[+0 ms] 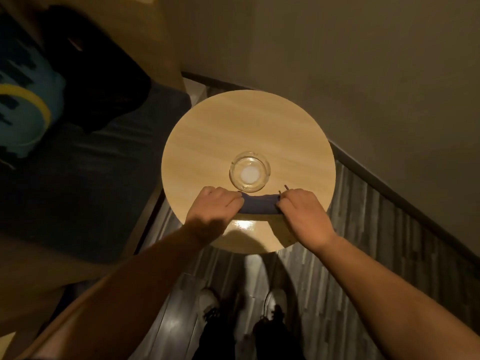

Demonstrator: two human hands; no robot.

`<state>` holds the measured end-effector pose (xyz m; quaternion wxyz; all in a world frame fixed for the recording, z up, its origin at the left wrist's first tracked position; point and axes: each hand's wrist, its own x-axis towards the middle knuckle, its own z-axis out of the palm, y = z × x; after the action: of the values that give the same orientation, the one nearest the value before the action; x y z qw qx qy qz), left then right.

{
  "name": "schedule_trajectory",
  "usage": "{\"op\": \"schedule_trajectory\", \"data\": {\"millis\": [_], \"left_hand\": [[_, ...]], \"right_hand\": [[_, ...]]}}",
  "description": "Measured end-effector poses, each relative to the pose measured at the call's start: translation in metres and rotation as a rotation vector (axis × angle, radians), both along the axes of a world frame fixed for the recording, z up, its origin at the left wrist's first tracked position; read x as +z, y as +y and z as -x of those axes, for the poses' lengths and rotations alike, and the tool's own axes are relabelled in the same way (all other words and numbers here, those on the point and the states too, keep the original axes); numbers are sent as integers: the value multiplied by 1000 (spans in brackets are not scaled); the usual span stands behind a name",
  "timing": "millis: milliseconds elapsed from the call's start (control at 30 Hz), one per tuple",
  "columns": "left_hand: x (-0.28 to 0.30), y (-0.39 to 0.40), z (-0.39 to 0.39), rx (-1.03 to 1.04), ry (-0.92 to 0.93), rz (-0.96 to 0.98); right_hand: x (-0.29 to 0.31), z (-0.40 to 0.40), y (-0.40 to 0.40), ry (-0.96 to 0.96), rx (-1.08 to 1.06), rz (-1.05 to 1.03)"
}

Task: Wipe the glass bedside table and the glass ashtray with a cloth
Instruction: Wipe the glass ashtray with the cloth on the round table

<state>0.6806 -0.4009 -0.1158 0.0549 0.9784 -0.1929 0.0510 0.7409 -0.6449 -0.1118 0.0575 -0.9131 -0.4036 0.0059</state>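
A round bedside table (233, 126) with a light wood-look top stands below me. On it, just past my hands, sits a clear glass ashtray (250, 171). A dark blue cloth (259, 204) is stretched between both hands over the near part of the top. My left hand (214, 207) grips the cloth's left end. My right hand (302, 213) grips its right end. The cloth's ends are hidden inside the fists. A bright glare spot lies on the top just below the cloth.
A bed with dark bedding (78, 183) and a blue and yellow cushion (23, 110) lies to the left, close to the table. Walls (363, 61) close in behind and to the right. My feet in white shoes (275, 300) stand on grey plank flooring.
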Motion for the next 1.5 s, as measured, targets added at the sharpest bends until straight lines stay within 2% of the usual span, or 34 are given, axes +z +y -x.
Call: {"op": "schedule_trajectory", "data": {"millis": [133,233,367,533,800,867,933,1033,1100,1167,1267,1400,1500], "left_hand": [[-50,-10,6,-37,28,-8],[-69,-13,27,-15,106,-2],[-66,-16,24,23,183,50],[-57,-10,16,27,310,159],[-54,-7,12,57,348,174],[-53,-7,11,74,337,222],[-50,-6,10,137,316,308],[-48,-1,0,434,281,528],[-49,0,-14,553,253,581],[-52,-3,-32,593,238,561],[-61,-11,-55,528,268,471],[-58,-16,-66,558,286,653],[-58,-13,-69,549,301,692]], "right_hand": [[-46,1,-9,128,26,-26],[-57,16,-2,85,120,-11],[-67,23,20,69,88,-90],[-79,13,29,72,74,-24],[-70,13,36,103,21,43],[-67,14,38,180,18,54],[-65,13,38,342,-35,-9],[-55,7,32,612,-218,-240],[-45,-2,28,672,-329,-374],[-36,-17,29,621,-351,-432],[-31,-45,37,414,-227,-277],[-26,-78,57,154,-94,-23],[-28,-92,69,120,-24,159]]}}
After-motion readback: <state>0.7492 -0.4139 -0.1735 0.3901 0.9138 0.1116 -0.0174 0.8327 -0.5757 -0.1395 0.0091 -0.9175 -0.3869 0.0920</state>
